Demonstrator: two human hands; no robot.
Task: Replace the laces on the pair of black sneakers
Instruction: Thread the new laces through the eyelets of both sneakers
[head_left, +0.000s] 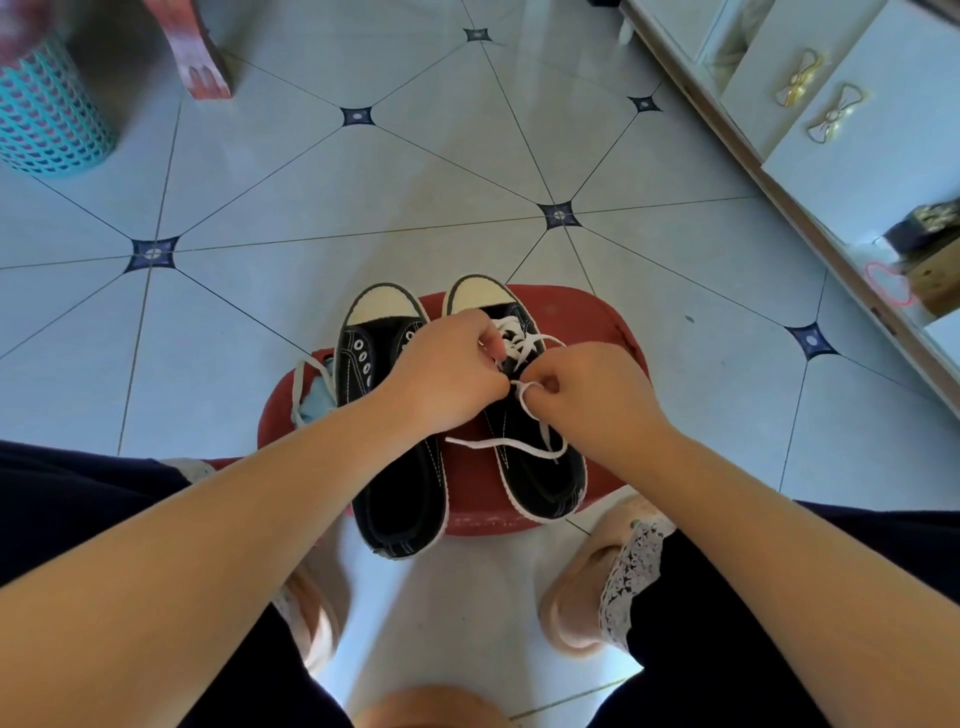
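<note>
Right now both my hands are down at the right-hand sneaker (540, 467), which stands on a low red stool (597, 322) between my knees, toe pointing away from me. My left hand (447, 374) is curled over the tongue area, its fingertips closed on the white lace (509, 444) where it crosses the upper eyelets. My right hand (587, 395) is just beside it, thumb and forefinger pinched on a small loop of the same lace. The two hands nearly touch over the shoe. From the pinch, the lace's free ends trail back across the shoe's opening, and one end reaches onto the stool between the two shoes.

The left-hand sneaker (395, 499) sits just beside the first, parallel to it, with its heel hanging over the stool's near edge. My left wrist crosses over its middle, and a row of metal eyelets shows on its black canvas. Both shoes have cream toe caps and white soles.

At the stool's left edge lies a second lace (301, 384), looped, with something pale blue (317, 405) under it that I cannot make out.

My feet in pink slippers (576, 597) rest on the tiled floor (363, 218) on either side of the stool. A teal basket (47, 119) stands far off to the left, and a white cabinet (883, 156) with gold bow handles (831, 111) runs along the right.
</note>
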